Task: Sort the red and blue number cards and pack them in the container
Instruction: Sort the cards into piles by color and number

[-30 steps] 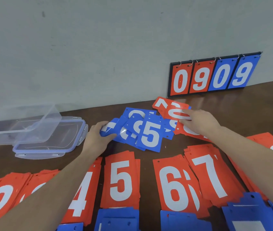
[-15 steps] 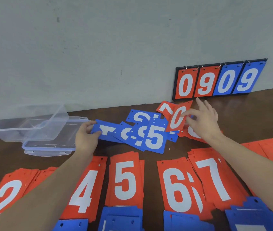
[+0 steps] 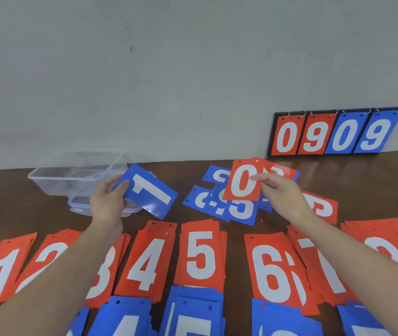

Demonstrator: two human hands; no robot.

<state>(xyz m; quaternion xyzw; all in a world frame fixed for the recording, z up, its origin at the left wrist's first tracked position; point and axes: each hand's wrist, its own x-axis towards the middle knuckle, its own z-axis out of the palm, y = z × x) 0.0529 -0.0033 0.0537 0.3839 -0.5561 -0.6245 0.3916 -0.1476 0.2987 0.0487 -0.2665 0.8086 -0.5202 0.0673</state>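
Note:
My left hand [image 3: 107,202] grips a blue card with a white 1 [image 3: 148,190], lifted off the table near the clear plastic container [image 3: 54,178]. A red card with a 0 [image 3: 243,181] is pinched by my right hand [image 3: 283,197] and held above a loose heap of blue cards [image 3: 219,204]. More red cards [image 3: 324,207] lie just right of that heap. Sorted red stacks numbered 1 to 7 [image 3: 200,255] run in a row across the near table. Blue stacks [image 3: 190,314] sit in front of them at the bottom edge.
The container's lid [image 3: 79,207] lies under it on the brown table [image 3: 11,209]. A black flip scoreboard reading 0909 [image 3: 334,134] leans on the grey wall at the back right.
My left hand has lifted the blue 1 card out of the heap and moved it left. My right hand has raised the red 0 card upright. The camera tilted up.

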